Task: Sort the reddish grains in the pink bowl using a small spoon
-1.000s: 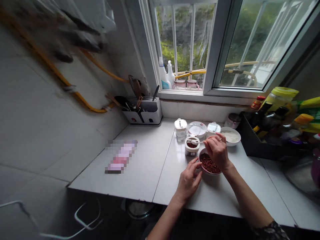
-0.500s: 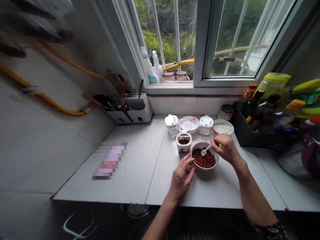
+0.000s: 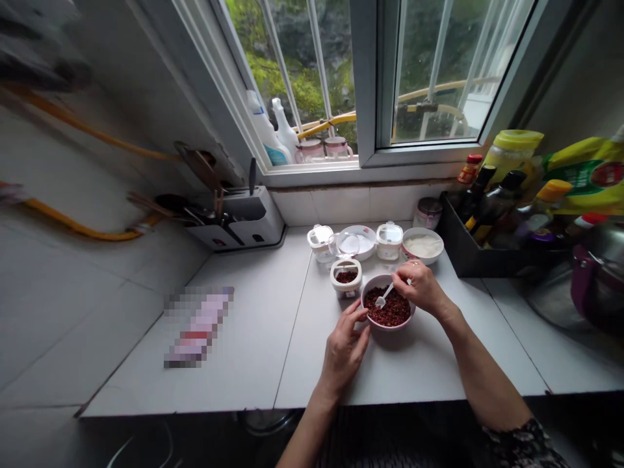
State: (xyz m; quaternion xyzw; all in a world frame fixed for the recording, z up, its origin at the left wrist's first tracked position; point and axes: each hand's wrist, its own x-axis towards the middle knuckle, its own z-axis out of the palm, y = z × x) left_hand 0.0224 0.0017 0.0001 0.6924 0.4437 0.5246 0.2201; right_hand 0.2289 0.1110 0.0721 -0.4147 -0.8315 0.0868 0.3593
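A pale bowl (image 3: 390, 327) holds dark red dried bits that look like Sichuan peppercorns (image 3: 392, 311). My left hand (image 3: 345, 344) rests at the bowl's left side, fingertips on its rim and thumb low against it. Between the thumb and fingers of my right hand (image 3: 422, 289) is the handle of a small white plastic spoon (image 3: 381, 301), its head down on the peppercorns. Just left of the bowl stands a clear seasoning jar (image 3: 346, 289) with a cream rim, its lid raised, with similar red bits inside.
Behind are two more seasoning jars (image 3: 320, 242), a bowl of white powder (image 3: 366, 250) and another bowl with pale contents (image 3: 423, 247). A black box of bottles (image 3: 453, 240) stands right, a utensil holder (image 3: 258, 227) left. A pixelated object (image 3: 199, 328) lies on the counter (image 3: 248, 338).
The whole view has shifted slightly. The spoon's head has moved left and nearer to me within the bowl, with my right hand following. My left hand stays at the rim.
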